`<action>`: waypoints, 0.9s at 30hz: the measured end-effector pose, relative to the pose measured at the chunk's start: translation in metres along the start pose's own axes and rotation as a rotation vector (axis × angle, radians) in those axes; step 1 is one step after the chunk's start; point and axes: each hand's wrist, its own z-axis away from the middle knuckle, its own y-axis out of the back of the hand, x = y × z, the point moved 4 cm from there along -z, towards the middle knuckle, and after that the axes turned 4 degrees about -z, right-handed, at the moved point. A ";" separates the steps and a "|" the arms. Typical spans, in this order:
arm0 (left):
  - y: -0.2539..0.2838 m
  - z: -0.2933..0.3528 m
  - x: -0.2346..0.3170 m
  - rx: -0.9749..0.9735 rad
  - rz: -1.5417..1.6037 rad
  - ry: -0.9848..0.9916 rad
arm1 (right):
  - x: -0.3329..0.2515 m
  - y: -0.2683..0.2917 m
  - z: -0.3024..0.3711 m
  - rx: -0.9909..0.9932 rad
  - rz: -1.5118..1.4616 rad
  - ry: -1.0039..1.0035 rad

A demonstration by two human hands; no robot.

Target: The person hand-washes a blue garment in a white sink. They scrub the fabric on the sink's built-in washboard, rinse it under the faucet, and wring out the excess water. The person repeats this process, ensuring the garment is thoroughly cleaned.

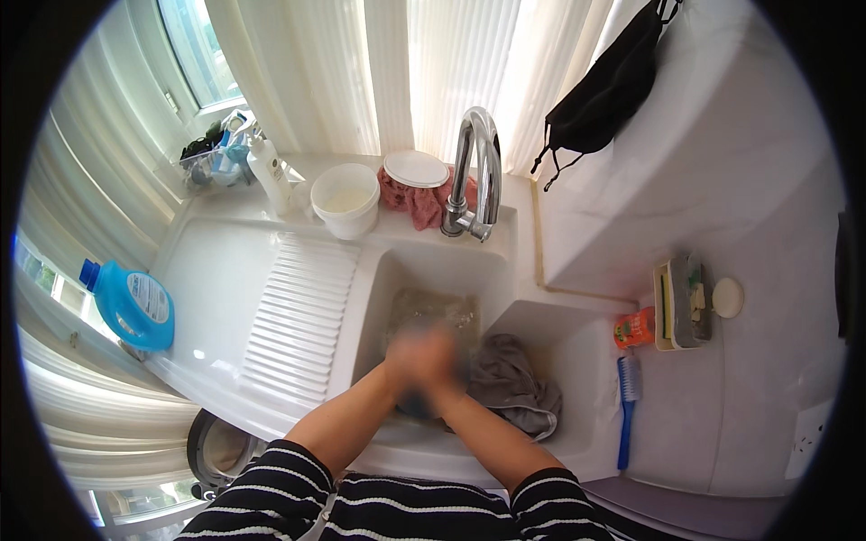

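My left hand (pixel 405 357) and my right hand (pixel 437 357) are brought together over the white sink basin (pixel 379 279). Both are smeared, so their fingers cannot be made out. Below and around them shows a blurred dark grey-blue patch (pixel 417 403), perhaps cloth; whether they grip it is unclear. Cloudy water (pixel 433 307) lies in the basin just beyond my hands. To the right of my right wrist, a wet-looking grey cloth (pixel 514 383) rests bunched in the sink.
A chrome faucet (pixel 487 171) arches behind the basin. A ribbed washboard (pixel 302 316) and blue detergent bottle (pixel 135 307) are leftward. At the back stand a white bucket (pixel 347 200) and pink cloth (pixel 419 203). Rightward lie a blue brush (pixel 627 410) and a soap box (pixel 683 302).
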 end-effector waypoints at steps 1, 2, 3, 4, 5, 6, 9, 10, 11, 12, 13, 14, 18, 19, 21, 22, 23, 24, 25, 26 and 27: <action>-0.001 0.000 -0.004 0.000 0.006 0.028 | 0.031 0.002 -0.007 0.123 -0.011 -0.078; 0.001 0.003 -0.013 0.018 0.003 0.070 | 0.036 0.012 -0.025 -0.077 0.209 -0.211; 0.004 -0.002 -0.025 0.041 -0.013 0.132 | 0.040 0.025 -0.044 -0.049 0.301 -0.274; 0.007 -0.006 -0.042 0.064 -0.054 0.209 | 0.044 0.035 -0.057 -0.018 0.393 -0.341; 0.016 -0.011 -0.061 0.121 -0.129 0.336 | 0.041 0.041 -0.064 0.013 0.391 -0.322; 0.026 -0.014 -0.030 0.220 -0.249 0.437 | 0.040 0.055 -0.069 0.053 0.403 -0.317; 0.040 -0.022 0.041 0.496 -0.346 0.636 | 0.030 0.043 -0.062 0.010 0.545 -0.177; 0.039 -0.021 0.020 0.465 -0.624 0.505 | 0.027 0.033 -0.055 -0.032 0.608 -0.109; 0.036 -0.019 -0.003 0.425 -0.898 0.365 | 0.038 0.020 -0.041 -0.136 0.706 -0.079; 0.029 -0.018 -0.029 0.361 -0.941 0.320 | 0.056 0.009 -0.023 -0.235 0.805 -0.047; 0.021 -0.017 -0.036 0.342 -0.964 0.327 | 0.072 0.003 -0.011 -0.330 0.912 -0.018; 0.016 -0.015 -0.041 0.331 -0.991 0.339 | 0.075 0.001 -0.008 -0.413 0.836 -0.115; 0.011 -0.029 -0.063 0.271 -1.047 0.386 | 0.098 -0.010 -0.022 -0.590 0.775 -0.436; 0.012 -0.035 -0.069 0.238 -1.075 0.411 | 0.104 -0.012 -0.025 -0.610 0.741 -0.503; 0.011 -0.050 -0.098 0.187 -1.122 0.471 | 0.114 -0.014 -0.040 -0.604 0.654 -0.603; 0.013 -0.060 -0.121 0.187 -1.132 0.514 | 0.118 -0.015 -0.053 -0.583 0.600 -0.637; 0.018 -0.069 -0.155 0.190 -1.103 0.565 | 0.119 -0.016 -0.066 -0.565 0.544 -0.667; 0.030 -0.076 -0.194 0.184 -1.038 0.622 | 0.117 -0.019 -0.077 -0.554 0.485 -0.694; 0.048 -0.080 -0.234 0.198 -0.947 0.661 | 0.112 -0.023 -0.084 -0.547 0.424 -0.716; 0.035 -0.094 -0.194 0.265 -0.330 0.679 | 0.120 -0.012 -0.085 -0.496 0.383 -0.775; 0.030 -0.101 -0.141 0.396 0.256 0.722 | 0.110 -0.005 -0.086 -0.350 0.301 -0.624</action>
